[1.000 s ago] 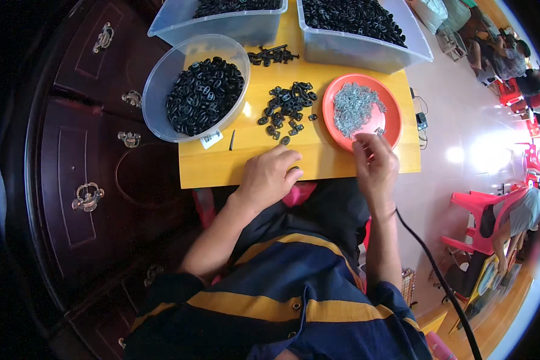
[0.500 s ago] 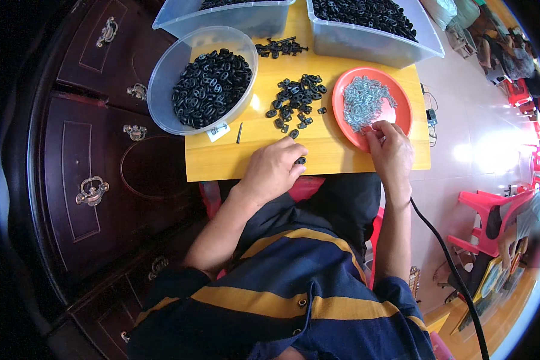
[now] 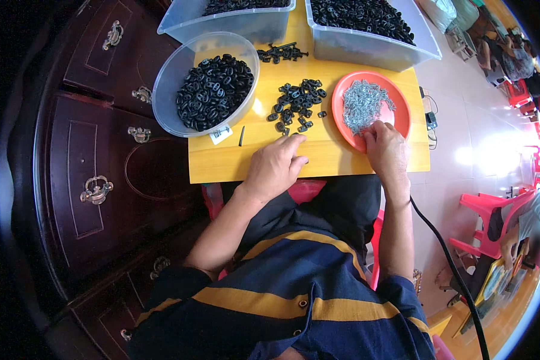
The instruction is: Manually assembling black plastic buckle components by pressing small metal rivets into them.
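Note:
My left hand (image 3: pixel 274 163) is low over the yellow table, its index finger stretched toward the loose pile of small black oval parts (image 3: pixel 295 99). A dark bit of a black oval part (image 3: pixel 306 161) shows at its thumb; the rest is hidden under the hand. My right hand (image 3: pixel 388 150) is at the near rim of a round orange-red plate (image 3: pixel 341 123), fingertips pinched together over small silver metal pieces (image 3: pixel 363 103), which look like screws. What the pinch holds, if anything, is hidden.
A round clear tub (image 3: pixel 162 99) of black parts stands left. Two clear bins (image 3: pixel 237 27) (image 3: pixel 372 48) sit at the back. Black screw-like pieces (image 3: pixel 282 53) and a thin dark rod (image 3: pixel 242 136) lie on the table (image 3: pixel 222 169). A dark cabinet (image 3: pixel 96 150) flanks the left.
My left index finger has stretched out and now covers the place of the nearest loose black part. The part at my left thumb shows less. My right hand's fingertips stay at the plate.

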Action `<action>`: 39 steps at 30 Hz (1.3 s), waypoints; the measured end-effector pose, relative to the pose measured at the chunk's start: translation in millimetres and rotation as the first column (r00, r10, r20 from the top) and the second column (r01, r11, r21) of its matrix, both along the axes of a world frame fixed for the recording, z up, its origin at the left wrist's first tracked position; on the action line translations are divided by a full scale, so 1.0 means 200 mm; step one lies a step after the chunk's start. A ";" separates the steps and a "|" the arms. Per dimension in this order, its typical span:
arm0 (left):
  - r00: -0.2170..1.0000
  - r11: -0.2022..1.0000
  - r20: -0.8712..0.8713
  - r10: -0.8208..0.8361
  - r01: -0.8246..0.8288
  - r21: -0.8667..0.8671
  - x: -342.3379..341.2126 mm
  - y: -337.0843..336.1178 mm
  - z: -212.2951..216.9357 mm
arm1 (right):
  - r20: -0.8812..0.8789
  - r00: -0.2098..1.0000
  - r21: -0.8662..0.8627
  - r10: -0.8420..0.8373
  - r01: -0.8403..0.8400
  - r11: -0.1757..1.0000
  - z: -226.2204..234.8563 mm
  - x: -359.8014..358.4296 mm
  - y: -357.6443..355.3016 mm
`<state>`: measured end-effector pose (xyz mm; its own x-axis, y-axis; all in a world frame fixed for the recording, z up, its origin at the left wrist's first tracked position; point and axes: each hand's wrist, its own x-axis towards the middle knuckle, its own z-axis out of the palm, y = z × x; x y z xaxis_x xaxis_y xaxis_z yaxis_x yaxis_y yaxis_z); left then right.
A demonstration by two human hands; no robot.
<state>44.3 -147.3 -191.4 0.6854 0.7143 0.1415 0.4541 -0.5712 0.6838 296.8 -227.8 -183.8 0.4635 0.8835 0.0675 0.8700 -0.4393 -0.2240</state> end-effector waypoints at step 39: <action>0.838 0.918 0.506 0.205 0.015 -0.397 0.07 -0.04 -0.06 | -0.967 0.024 0.247 0.253 0.311 0.918 0.01 -0.33 -0.09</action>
